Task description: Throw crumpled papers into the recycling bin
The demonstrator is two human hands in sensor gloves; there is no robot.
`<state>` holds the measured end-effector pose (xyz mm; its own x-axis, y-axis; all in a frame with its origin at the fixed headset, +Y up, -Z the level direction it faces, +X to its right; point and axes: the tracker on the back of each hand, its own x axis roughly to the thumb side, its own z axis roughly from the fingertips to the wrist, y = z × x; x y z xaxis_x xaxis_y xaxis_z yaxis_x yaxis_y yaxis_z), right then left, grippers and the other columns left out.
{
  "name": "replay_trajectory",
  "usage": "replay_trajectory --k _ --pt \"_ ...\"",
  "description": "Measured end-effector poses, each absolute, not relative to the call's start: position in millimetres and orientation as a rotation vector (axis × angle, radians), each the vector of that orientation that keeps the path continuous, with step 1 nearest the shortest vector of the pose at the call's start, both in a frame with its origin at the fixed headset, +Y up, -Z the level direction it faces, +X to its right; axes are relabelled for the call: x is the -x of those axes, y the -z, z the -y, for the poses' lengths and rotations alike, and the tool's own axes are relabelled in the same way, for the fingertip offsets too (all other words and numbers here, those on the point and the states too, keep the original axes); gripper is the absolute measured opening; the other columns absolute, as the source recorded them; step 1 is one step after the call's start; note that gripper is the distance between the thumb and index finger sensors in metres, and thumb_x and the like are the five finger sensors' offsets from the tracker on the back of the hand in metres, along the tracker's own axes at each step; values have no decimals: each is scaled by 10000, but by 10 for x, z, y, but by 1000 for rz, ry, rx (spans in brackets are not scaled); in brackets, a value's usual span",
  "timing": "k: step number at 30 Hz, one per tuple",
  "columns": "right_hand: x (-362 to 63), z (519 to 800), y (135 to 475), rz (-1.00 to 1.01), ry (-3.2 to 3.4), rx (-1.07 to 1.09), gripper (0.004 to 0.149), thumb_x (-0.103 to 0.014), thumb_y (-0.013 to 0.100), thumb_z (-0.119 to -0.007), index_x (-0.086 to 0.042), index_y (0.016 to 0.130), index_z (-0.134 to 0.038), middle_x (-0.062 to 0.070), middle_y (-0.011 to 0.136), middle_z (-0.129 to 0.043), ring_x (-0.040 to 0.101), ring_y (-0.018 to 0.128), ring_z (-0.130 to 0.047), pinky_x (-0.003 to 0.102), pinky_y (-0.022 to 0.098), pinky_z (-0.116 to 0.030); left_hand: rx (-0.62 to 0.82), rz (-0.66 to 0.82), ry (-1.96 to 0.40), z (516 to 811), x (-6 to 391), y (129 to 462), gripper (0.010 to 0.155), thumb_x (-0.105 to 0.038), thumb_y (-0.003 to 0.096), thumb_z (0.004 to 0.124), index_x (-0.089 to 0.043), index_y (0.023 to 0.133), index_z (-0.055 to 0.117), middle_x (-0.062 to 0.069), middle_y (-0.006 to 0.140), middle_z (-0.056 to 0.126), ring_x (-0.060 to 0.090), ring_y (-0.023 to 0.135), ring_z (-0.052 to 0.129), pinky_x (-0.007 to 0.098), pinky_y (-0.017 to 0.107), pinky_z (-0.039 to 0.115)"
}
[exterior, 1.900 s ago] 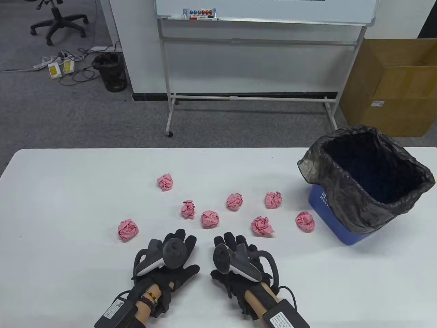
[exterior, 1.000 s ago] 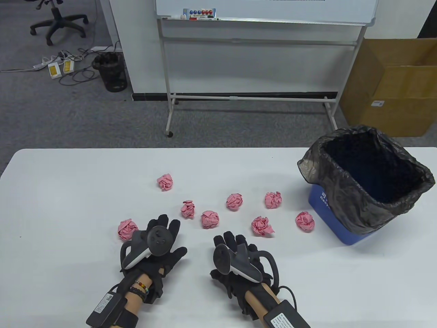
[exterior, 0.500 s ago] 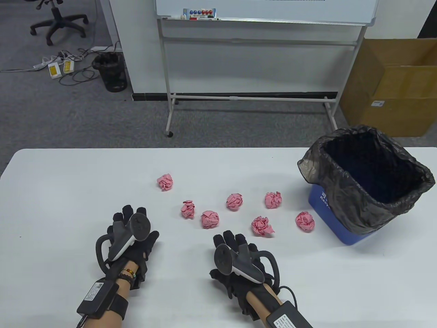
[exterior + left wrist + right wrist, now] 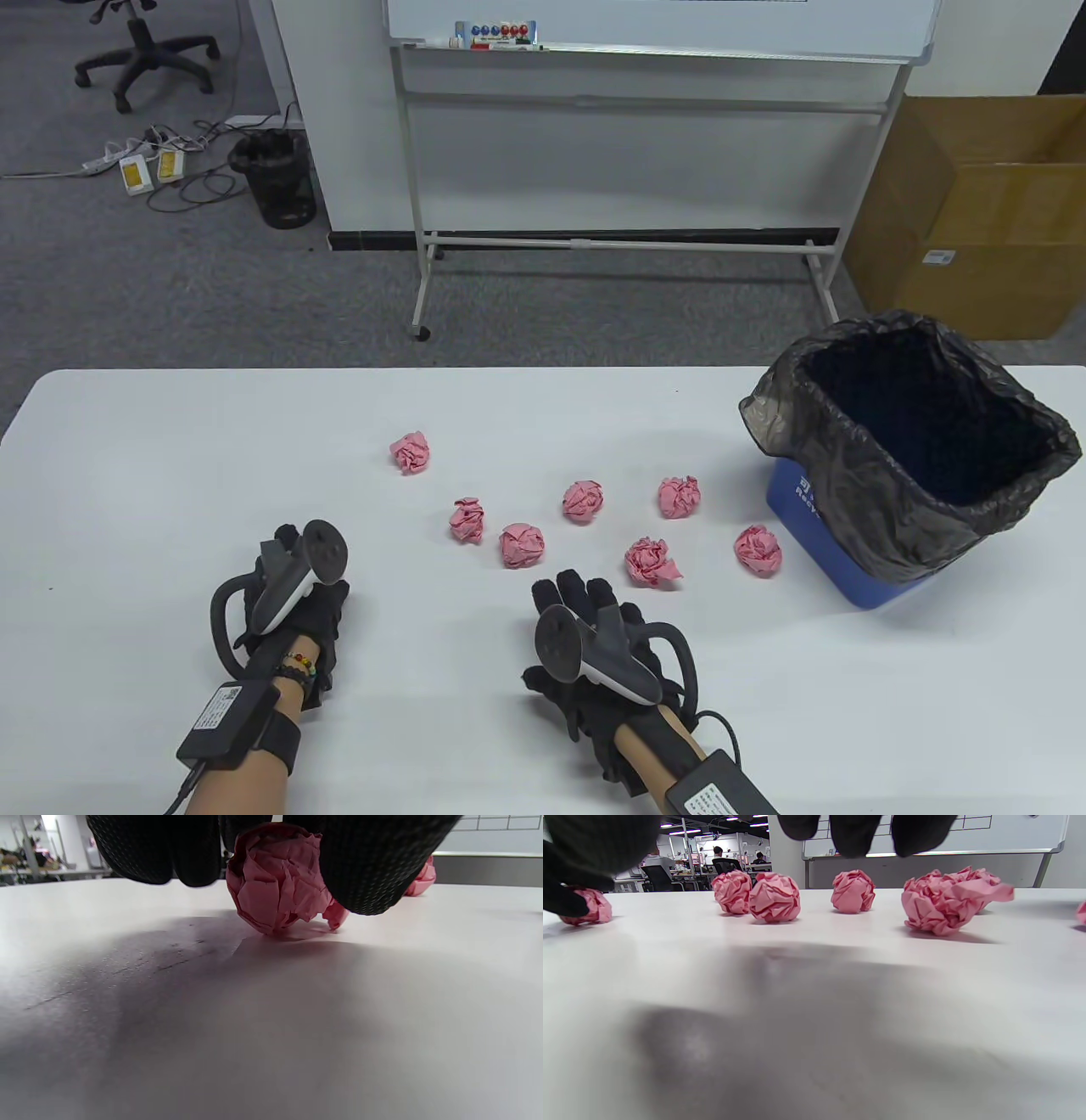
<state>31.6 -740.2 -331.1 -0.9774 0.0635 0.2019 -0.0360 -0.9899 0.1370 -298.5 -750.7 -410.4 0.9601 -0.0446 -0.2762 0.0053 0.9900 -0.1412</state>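
Observation:
Several pink crumpled paper balls lie on the white table (image 4: 170, 441), among them one (image 4: 521, 544) near the middle and one (image 4: 758, 550) beside the bin. The blue recycling bin (image 4: 836, 560), lined with a black bag (image 4: 848, 441), stands at the table's right edge. My left hand (image 4: 287, 543) covers the leftmost ball, which is hidden in the table view. In the left wrist view its fingers (image 4: 365, 866) curl round that ball (image 4: 280, 878), which touches the table. My right hand (image 4: 577, 592) rests on the table near the front, holding nothing, its fingers (image 4: 857, 832) relaxed behind a row of balls (image 4: 774, 897).
Behind the table stand a whiteboard on a wheeled frame (image 4: 619, 242), a cardboard box (image 4: 976, 212) at the right and a black mesh bin (image 4: 276, 178) on the floor. An office chair (image 4: 144, 51) and cables are at the far left.
My left hand has slid left from beside the right hand onto the leftmost ball, and its fingers have closed round it. The right hand and the other balls have not moved.

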Motion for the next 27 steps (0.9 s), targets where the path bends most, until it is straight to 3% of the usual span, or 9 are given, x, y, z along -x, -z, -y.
replay_trajectory --k 6,17,27 --pt "-331 7411 3325 -211 -3070 -311 927 -655 321 -679 -362 1065 -211 -17 1198 -290 325 1143 -418 564 778 -483 59 -313 51 7497 2998 4080 637 -346 450 862 -221 1036 648 127 1076 735 312 881 904 405 606 869" --pt "-321 7343 3286 -155 -3049 -332 923 -654 320 -681 -355 1070 -233 -12 1198 -317 324 1139 -441 561 775 -494 12 -144 -139 7086 2555 3879 654 -378 434 887 -213 1027 668 130 1054 780 289 863 951 391 589 903" --pt "-339 7257 3257 -97 -3004 -323 915 -651 319 -683 -330 1080 -291 -3 1191 -395 327 1123 -511 548 765 -532 46 -38 -254 6975 2073 3682 672 -390 426 904 -185 1024 677 166 1033 806 290 839 988 382 568 934"
